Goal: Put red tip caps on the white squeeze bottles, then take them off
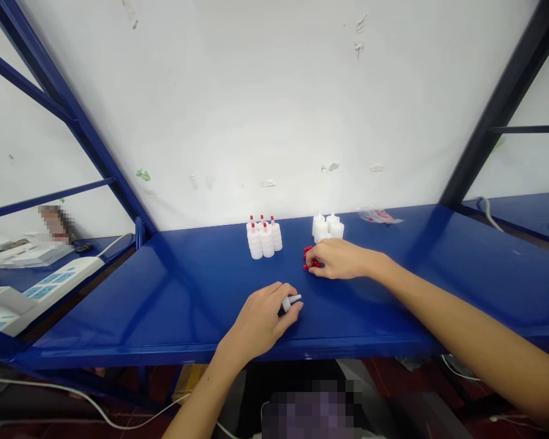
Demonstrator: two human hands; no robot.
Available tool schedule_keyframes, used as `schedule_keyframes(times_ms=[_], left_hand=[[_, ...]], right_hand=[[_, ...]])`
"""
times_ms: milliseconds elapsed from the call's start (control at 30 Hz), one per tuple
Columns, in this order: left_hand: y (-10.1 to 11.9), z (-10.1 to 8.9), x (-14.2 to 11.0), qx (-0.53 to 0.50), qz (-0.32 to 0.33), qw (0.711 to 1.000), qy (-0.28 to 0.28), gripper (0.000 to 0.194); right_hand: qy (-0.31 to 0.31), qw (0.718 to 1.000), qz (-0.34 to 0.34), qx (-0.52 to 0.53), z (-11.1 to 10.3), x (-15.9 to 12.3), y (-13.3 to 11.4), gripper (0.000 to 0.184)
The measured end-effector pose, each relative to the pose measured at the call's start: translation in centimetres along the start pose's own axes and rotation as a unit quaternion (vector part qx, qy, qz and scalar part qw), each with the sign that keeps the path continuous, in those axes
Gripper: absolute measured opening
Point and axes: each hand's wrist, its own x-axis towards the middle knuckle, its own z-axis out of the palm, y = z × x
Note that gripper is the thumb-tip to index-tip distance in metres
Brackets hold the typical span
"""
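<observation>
My left hand (269, 314) is closed round a small white squeeze bottle (287, 303) near the table's front edge. The bottle is tilted, its bare pointed nozzle aimed right, and most of its body is hidden by the fingers. Farther right, my right hand (336, 258) has its fingers curled down into a small pile of red caps (306, 255). Its fingertips are among the caps, and whether one is pinched there I cannot make out. Just behind that hand stand several white bottles (321, 228) without red tips, partly covered by it.
A group of upright white bottles with red tips (264, 239) stands at the back, left of centre. A clear plastic bag (379, 216) with something red lies by the wall. Blue posts (96, 146) frame the blue table (187, 280); a power strip (50, 292) sits at left.
</observation>
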Motion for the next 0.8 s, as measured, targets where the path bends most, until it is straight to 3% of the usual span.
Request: schedule_keyframes(times_ms=[300,367,533,600,700,800], left_hand=[[0.1,-0.1,-0.1,-0.006,-0.005,1.000,0.001,0.022],[0.2,-0.1,-0.1,-0.015,-0.014,1.000,0.003,0.021],[0.1,-0.1,-0.2,-0.068,-0.030,0.997,0.029,0.023],[0.0,0.0,-0.2,-0.092,-0.039,0.994,0.037,0.022],[-0.2,0.2,-0.2,-0.099,-0.058,0.991,0.062,0.033],[-0.5,0.5,-0.2,-0.094,-0.070,0.988,0.102,0.048]], right_hand=[[0.056,0.998,0.005,0.008,-0.5,-0.3,-0.8,0.012],[0.066,0.997,-0.021,0.044,-0.6,-0.4,-1.4,0.012],[0.008,0.976,-0.093,0.197,0.5,-0.2,-3.7,0.019],[0.012,0.964,-0.105,0.243,1.2,0.0,-4.5,0.021],[0.054,0.954,-0.115,0.273,1.7,0.2,-4.7,0.022],[0.161,0.955,-0.081,0.233,1.3,0.2,-3.8,0.026]])
